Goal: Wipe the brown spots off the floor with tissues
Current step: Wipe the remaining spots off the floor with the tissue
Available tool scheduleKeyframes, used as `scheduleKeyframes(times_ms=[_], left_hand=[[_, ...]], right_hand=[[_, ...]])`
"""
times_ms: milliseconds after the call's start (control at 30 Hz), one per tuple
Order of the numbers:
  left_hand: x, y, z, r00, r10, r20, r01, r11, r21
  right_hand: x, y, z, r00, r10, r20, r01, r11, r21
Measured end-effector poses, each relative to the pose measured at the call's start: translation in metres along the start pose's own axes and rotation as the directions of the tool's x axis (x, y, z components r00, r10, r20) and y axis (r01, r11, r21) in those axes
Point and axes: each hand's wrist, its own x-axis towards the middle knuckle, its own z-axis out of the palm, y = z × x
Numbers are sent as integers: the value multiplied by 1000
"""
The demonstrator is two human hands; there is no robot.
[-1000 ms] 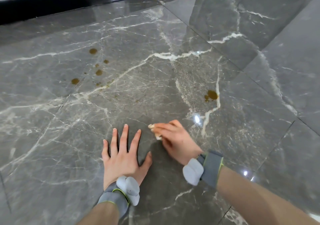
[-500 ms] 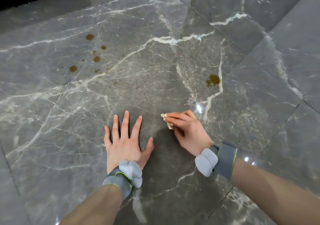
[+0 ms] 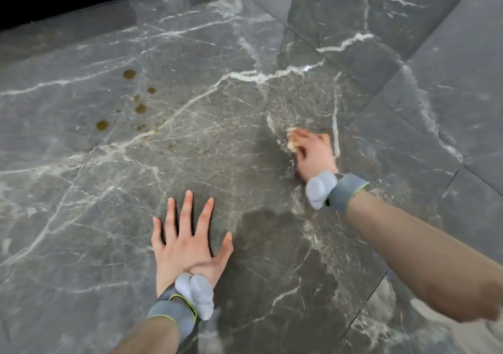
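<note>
My right hand [image 3: 313, 154] presses a crumpled, brown-stained tissue [image 3: 293, 141] onto the grey marble floor [image 3: 245, 163], right of centre. The hand and tissue cover the place where a large brown spot lay, so that spot is hidden. My left hand [image 3: 187, 242] lies flat on the floor with fingers spread, nearer to me and holding nothing. A cluster of several brown spots [image 3: 140, 108] sits at the far left, the biggest ones at its top [image 3: 129, 74] and at its lower left [image 3: 102, 125]. Faint small specks trail from it towards the centre.
A black skirting strip [image 3: 68, 2] runs along the far edge under a white wall. Tile joints [image 3: 424, 146] cross the floor at the right. Grey wristbands are on both my wrists.
My right hand has moved the tissue forward and to the right, onto the large brown spot near the white vein. My left hand has stayed flat on the floor.
</note>
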Motion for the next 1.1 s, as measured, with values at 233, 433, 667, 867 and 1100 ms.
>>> scheduleKeyframes(times_ms=[233, 433, 667, 867, 1100], left_hand=[[0, 0, -2, 1000, -2, 5, 2, 1000, -21], [-1, 2, -4, 1000, 7, 8, -7, 1000, -10], [-1, 2, -5, 1000, 1, 21, 0, 1000, -11], [-2, 0, -3, 1000, 5, 14, -4, 1000, -15], [-2, 2, -3, 1000, 18, 11, -18, 1000, -1]], right_hand=[[-2, 41, -17, 984, 162, -74, -166, 985, -49], [30, 52, -31, 884, 467, -24, -467, 878, -104], [-2, -59, 14, 895, -392, 214, 364, 918, 159], [-5, 71, -21, 907, 385, -170, -375, 923, 87], [13, 4, -8, 963, 266, -33, -267, 963, -42]])
